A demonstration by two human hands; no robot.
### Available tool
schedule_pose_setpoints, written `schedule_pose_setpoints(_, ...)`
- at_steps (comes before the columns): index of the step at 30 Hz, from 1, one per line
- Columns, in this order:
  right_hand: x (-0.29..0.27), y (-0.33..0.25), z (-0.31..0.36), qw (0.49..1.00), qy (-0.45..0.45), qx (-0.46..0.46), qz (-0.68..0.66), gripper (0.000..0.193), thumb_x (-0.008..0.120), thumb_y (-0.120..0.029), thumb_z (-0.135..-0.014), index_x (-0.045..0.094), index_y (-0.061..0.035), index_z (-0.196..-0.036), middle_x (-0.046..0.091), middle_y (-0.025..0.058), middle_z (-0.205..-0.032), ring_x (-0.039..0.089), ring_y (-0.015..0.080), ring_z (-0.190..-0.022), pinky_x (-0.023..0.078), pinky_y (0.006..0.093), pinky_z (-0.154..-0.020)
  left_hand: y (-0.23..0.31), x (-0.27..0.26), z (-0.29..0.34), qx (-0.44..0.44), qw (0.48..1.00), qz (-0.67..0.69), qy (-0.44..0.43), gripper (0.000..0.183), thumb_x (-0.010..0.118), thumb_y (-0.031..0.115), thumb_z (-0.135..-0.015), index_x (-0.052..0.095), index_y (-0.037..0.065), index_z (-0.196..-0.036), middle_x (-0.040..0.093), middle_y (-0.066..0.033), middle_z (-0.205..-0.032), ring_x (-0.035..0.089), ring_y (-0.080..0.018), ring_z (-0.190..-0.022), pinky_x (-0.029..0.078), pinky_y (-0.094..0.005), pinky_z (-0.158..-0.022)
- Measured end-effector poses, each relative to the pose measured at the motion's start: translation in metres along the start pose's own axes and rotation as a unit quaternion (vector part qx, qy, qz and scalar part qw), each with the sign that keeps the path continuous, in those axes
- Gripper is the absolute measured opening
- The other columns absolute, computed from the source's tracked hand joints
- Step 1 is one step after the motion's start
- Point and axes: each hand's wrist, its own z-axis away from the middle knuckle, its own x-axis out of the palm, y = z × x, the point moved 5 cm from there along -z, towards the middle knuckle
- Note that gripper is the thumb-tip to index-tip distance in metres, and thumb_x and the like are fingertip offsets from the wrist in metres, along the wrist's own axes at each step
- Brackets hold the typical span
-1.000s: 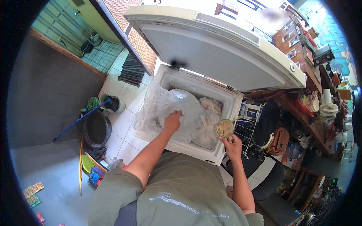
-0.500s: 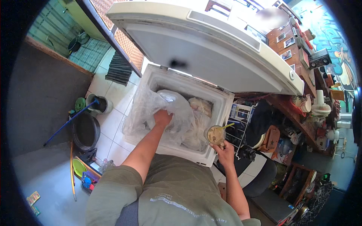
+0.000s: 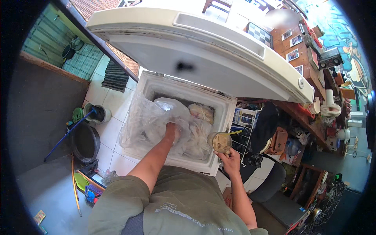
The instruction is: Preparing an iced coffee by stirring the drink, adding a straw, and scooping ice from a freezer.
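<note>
My left hand [image 3: 170, 132] reaches into a large clear plastic bag [image 3: 147, 117] inside an open white chest freezer [image 3: 226, 123]. Its fingers are hidden in the bag. My right hand [image 3: 230, 158] grips the handle of a glass mug [image 3: 219, 141] beside the freezer's right rim. A pale brown drink with lumps, perhaps ice, is in the mug, and a yellow-green stick or straw [image 3: 235, 132] pokes out of it. To the right of the big bag lie a frosty bunched plastic bag [image 3: 199, 137] and a smaller bag with yellowish contents [image 3: 201, 112].
The raised freezer lid [image 3: 227, 74] spans the far side. On the left tiled floor stand a black tub [image 3: 85, 144], a bucket [image 3: 102, 113] and a blue-handled stick [image 3: 64, 140]. A wire rack [image 3: 250, 129] and a dark chair [image 3: 270, 182] are on the right.
My left hand has pushed deeper into the plastic bag, so its fingers have gone out of sight. The mug in my right hand has tilted a little. The whole view has shifted slightly.
</note>
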Motion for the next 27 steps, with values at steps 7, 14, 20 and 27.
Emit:
schedule_pose_setpoints(7, -0.009, 0.018, 0.005, 0.999, -0.008, 0.043, -0.019, 0.021, 0.076, -0.005, -0.079, 0.069, -0.0003, -0.099, 0.067, -0.0023, -0.088, 0.055, 0.0035, -0.078, 0.045, 0.0212, -0.071, 0.042, -0.013, 0.031, -0.21, 0.481, 0.846, -0.094, 0.059, 0.022, 0.051, -0.099, 0.04, 0.015, -0.142, 0.043, -0.0028, -0.144, 0.043, -0.0262, -0.126, 0.035, -0.0468, -0.103)
schedule_pose_setpoints(14, -0.006, 0.011, 0.002, 0.999, -0.017, 0.039, -0.006, 0.022, 0.077, -0.008, -0.078, 0.071, -0.0014, -0.097, 0.049, -0.0086, -0.066, 0.037, 0.003, -0.061, 0.034, 0.0194, -0.057, -0.001, 0.014, 0.019, -0.054, 0.666, 0.743, -0.012, 0.057, 0.029, 0.054, -0.097, 0.041, 0.019, -0.141, 0.047, -0.005, -0.139, 0.045, -0.0257, -0.126, 0.032, -0.0474, -0.106)
schedule_pose_setpoints(20, -0.009, 0.009, 0.011, 0.997, 0.016, 0.055, -0.051, 0.022, 0.078, -0.009, -0.078, 0.071, -0.0028, -0.098, 0.046, -0.0099, -0.066, 0.034, 0.0025, -0.062, 0.031, 0.0182, -0.057, 0.028, 0.026, 0.027, -0.155, 0.509, 0.842, -0.089, 0.048, 0.043, 0.045, -0.095, 0.05, 0.018, -0.133, 0.052, -0.0078, -0.133, 0.045, -0.0255, -0.125, 0.031, -0.0468, -0.109)
schedule_pose_setpoints(27, 0.004, 0.021, 0.004, 0.998, 0.008, 0.029, -0.047, 0.019, 0.079, -0.012, -0.077, 0.069, -0.0022, -0.089, 0.039, -0.0097, -0.064, 0.033, 0.0037, -0.061, 0.031, 0.0203, -0.055, -0.002, 0.055, -0.009, -0.086, 0.579, 0.809, -0.054, 0.045, 0.046, 0.038, -0.092, 0.054, 0.015, -0.129, 0.054, -0.0089, -0.132, 0.048, -0.0261, -0.124, 0.034, -0.0427, -0.107)
